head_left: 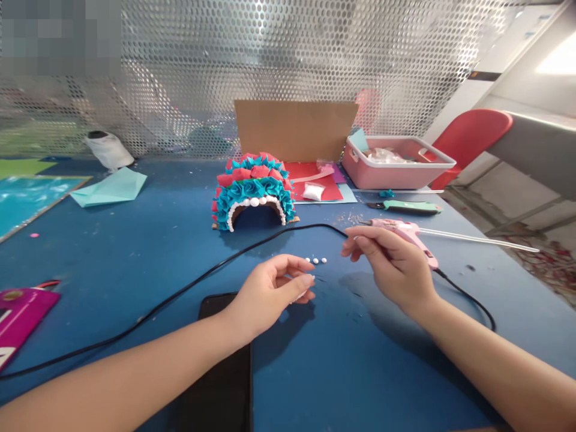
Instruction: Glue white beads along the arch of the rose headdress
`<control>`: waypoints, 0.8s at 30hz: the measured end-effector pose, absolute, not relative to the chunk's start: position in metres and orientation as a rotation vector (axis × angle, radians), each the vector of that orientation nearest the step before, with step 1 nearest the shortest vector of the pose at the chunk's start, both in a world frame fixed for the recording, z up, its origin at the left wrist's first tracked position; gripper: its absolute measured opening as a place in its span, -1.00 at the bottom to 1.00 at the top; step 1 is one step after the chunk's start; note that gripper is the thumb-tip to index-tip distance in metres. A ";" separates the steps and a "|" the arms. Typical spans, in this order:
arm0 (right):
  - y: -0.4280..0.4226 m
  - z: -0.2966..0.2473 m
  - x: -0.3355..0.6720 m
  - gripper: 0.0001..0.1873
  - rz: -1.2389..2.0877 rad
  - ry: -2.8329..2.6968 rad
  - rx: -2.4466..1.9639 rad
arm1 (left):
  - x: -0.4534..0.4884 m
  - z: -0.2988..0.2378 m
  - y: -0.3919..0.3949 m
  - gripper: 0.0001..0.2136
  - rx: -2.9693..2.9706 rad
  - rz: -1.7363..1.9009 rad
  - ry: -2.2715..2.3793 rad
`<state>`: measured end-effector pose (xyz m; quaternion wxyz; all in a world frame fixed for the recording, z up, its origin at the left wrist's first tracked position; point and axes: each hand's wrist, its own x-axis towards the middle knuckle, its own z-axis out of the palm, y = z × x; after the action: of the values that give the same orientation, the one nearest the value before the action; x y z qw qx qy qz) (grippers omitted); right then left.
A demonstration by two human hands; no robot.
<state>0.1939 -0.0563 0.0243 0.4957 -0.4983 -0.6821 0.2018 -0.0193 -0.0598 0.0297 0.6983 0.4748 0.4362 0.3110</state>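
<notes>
My left hand (274,291) hovers over the table in front of a short row of small white beads (315,261). Its fingers curl toward the thumb, and something whitish shows at them, too small to name. Right of the beads, my right hand (396,270) is raised with thumb and fingertips pinched together; what lies between them cannot be made out. Beyond stands an arch (256,186) covered in red and teal folded paper flowers, white beads lining its front edge. Partly behind my right hand lies a pink glue gun (423,245).
The glue gun's black cord (216,267) crosses the table. A phone (225,384) lies under my left forearm. Near the right edge are a green utility knife (411,207), glue sticks (481,239) and a pink basket (387,175). Cardboard (294,129) leans against the perforated metal panel (297,48).
</notes>
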 end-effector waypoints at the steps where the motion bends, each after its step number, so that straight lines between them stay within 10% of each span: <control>1: -0.056 0.024 0.194 -0.81 0.545 -1.632 -1.195 | -0.020 0.029 -0.060 -0.74 1.058 0.695 0.970; 9: -0.056 0.017 0.189 -0.71 0.882 -1.543 -1.169 | -0.019 0.030 -0.059 -0.76 1.043 0.694 0.975; 24: -0.059 0.024 0.190 -0.90 0.520 -1.611 -1.269 | -0.017 0.033 -0.060 -0.76 1.025 0.718 0.980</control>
<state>0.1902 -0.0590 0.0242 0.4909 -0.5226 -0.6634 0.2142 -0.0174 -0.0601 0.0327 0.7005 0.4600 0.4401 0.3225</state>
